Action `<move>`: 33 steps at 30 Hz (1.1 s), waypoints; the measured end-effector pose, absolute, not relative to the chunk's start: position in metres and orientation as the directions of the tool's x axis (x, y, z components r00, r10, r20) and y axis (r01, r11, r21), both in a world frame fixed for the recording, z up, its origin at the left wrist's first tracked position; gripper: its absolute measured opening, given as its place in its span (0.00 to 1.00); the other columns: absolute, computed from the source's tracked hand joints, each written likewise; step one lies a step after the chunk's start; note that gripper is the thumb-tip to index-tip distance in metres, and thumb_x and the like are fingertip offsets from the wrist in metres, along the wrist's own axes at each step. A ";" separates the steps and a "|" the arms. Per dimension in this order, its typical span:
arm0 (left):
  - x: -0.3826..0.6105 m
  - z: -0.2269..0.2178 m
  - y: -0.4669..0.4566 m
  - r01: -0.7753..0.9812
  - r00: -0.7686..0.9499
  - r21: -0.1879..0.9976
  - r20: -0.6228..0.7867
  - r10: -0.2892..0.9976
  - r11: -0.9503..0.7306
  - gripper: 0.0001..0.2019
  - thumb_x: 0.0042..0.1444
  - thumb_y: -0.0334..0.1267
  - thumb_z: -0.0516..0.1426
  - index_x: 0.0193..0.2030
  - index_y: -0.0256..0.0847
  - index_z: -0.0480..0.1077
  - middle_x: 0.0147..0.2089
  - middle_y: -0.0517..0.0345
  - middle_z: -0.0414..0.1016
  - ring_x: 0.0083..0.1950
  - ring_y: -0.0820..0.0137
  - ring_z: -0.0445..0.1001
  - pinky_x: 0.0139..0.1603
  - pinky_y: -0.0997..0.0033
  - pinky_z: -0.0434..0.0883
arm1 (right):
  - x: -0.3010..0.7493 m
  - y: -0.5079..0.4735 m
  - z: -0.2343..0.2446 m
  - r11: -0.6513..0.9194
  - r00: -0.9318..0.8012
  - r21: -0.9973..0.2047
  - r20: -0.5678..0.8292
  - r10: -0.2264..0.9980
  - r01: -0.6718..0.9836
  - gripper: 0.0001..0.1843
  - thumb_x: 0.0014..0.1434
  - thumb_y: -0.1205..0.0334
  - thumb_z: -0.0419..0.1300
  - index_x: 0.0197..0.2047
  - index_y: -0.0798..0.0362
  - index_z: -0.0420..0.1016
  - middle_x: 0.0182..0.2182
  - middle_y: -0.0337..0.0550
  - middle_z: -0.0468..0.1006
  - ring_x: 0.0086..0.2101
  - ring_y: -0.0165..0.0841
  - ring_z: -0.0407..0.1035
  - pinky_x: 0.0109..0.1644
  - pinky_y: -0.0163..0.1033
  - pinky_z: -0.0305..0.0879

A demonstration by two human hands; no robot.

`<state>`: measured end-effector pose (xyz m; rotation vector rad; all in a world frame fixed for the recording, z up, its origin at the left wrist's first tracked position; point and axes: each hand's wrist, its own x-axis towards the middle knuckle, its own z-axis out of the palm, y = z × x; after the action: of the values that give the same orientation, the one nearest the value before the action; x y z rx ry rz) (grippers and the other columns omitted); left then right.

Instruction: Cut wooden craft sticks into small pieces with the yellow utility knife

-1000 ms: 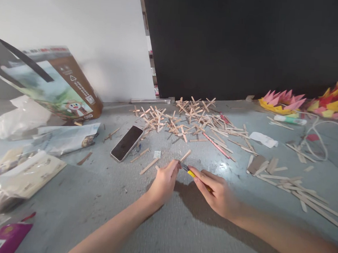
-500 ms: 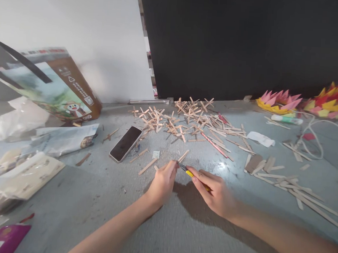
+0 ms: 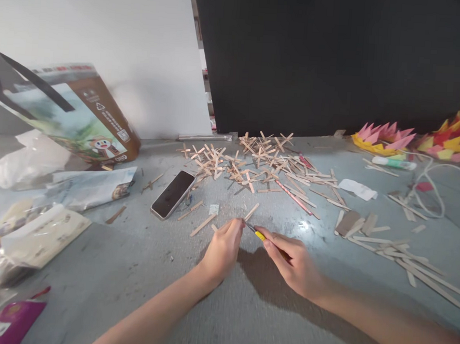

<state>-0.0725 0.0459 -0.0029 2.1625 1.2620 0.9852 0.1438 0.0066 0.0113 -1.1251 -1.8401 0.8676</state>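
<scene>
My left hand (image 3: 224, 247) is closed around a thin wooden stick (image 3: 252, 211), whose far end pokes out beyond the fingertips. My right hand (image 3: 292, 261) grips a yellow utility knife (image 3: 260, 235), its blade pointing left at the stick close to my left fingertips. Whether the blade touches the wood I cannot tell. Just ahead of my hands lie a loose stick (image 3: 202, 225) and a small pale square (image 3: 213, 209). Farther back is a pile of crossed wooden sticks (image 3: 249, 176).
A phone (image 3: 173, 194) lies left of the pile. A printed bag (image 3: 96, 117) and plastic packets (image 3: 47, 236) fill the left side. At right are loose flat sticks (image 3: 400, 255), a glue stick (image 3: 394, 163), a white cable (image 3: 442, 200) and a pink-and-yellow paper crown (image 3: 383, 139).
The knife blade has drawn back slightly to the right from my left fingertips. My left hand keeps its hold on the stick, and the whole view has shifted a little.
</scene>
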 end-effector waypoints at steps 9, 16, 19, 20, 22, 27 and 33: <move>-0.071 -0.003 0.045 0.571 0.313 0.700 0.297 0.902 -0.429 0.14 0.77 0.37 0.44 0.46 0.43 0.69 0.39 0.56 0.77 0.40 0.68 0.76 0.42 0.71 0.68 | 0.141 0.004 0.012 0.198 -0.237 -0.928 0.126 0.963 0.315 0.28 0.78 0.47 0.50 0.69 0.52 0.77 0.25 0.37 0.66 0.25 0.29 0.57 0.27 0.36 0.54; -0.071 -0.002 0.047 0.600 0.308 0.686 0.277 0.910 -0.412 0.14 0.77 0.37 0.43 0.43 0.43 0.68 0.36 0.58 0.74 0.38 0.68 0.73 0.40 0.70 0.66 | 0.140 0.005 0.007 0.061 -0.230 -0.968 0.003 0.973 0.244 0.30 0.76 0.43 0.52 0.69 0.53 0.77 0.27 0.37 0.62 0.25 0.29 0.55 0.25 0.34 0.52; -0.070 -0.004 0.048 0.603 0.335 0.681 0.255 0.907 -0.415 0.14 0.77 0.37 0.44 0.40 0.43 0.66 0.34 0.59 0.70 0.35 0.68 0.70 0.38 0.70 0.64 | 0.140 0.007 0.006 -0.013 -0.221 -0.981 -0.056 0.974 0.193 0.33 0.76 0.41 0.52 0.69 0.55 0.76 0.27 0.36 0.61 0.26 0.29 0.55 0.25 0.34 0.52; -0.070 -0.004 0.048 0.599 0.338 0.692 0.239 0.910 -0.404 0.14 0.77 0.37 0.44 0.39 0.43 0.65 0.34 0.60 0.70 0.34 0.69 0.69 0.38 0.70 0.64 | 0.140 0.008 0.006 -0.031 -0.219 -0.983 -0.070 0.973 0.179 0.33 0.75 0.40 0.53 0.69 0.55 0.76 0.28 0.36 0.61 0.26 0.29 0.55 0.25 0.34 0.52; -0.069 -0.004 0.048 0.589 0.322 0.725 0.195 0.926 -0.358 0.14 0.76 0.37 0.44 0.39 0.43 0.65 0.33 0.61 0.69 0.33 0.69 0.68 0.37 0.70 0.63 | 0.139 0.009 0.005 -0.049 -0.219 -0.986 -0.084 0.972 0.162 0.33 0.75 0.40 0.53 0.69 0.55 0.76 0.28 0.36 0.62 0.26 0.29 0.56 0.25 0.34 0.53; -0.069 -0.004 0.047 0.577 0.284 0.761 0.152 0.947 -0.295 0.15 0.77 0.40 0.44 0.42 0.43 0.68 0.34 0.60 0.72 0.36 0.69 0.71 0.37 0.70 0.63 | 0.138 0.011 0.005 -0.055 -0.218 -0.987 -0.087 0.972 0.149 0.33 0.75 0.40 0.53 0.68 0.54 0.77 0.28 0.36 0.62 0.25 0.29 0.55 0.25 0.34 0.51; -0.070 -0.006 0.047 0.584 0.292 0.742 0.186 0.938 -0.329 0.14 0.77 0.38 0.44 0.42 0.43 0.67 0.36 0.59 0.73 0.37 0.68 0.73 0.38 0.70 0.63 | 0.137 0.011 0.008 -0.063 -0.218 -0.986 -0.096 0.971 0.152 0.33 0.74 0.39 0.53 0.67 0.53 0.78 0.27 0.36 0.63 0.25 0.29 0.56 0.25 0.34 0.51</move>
<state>-0.0698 0.0468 -0.0063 2.0147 1.3545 0.8400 0.1368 0.0110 0.0075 -1.2617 -1.4474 1.3665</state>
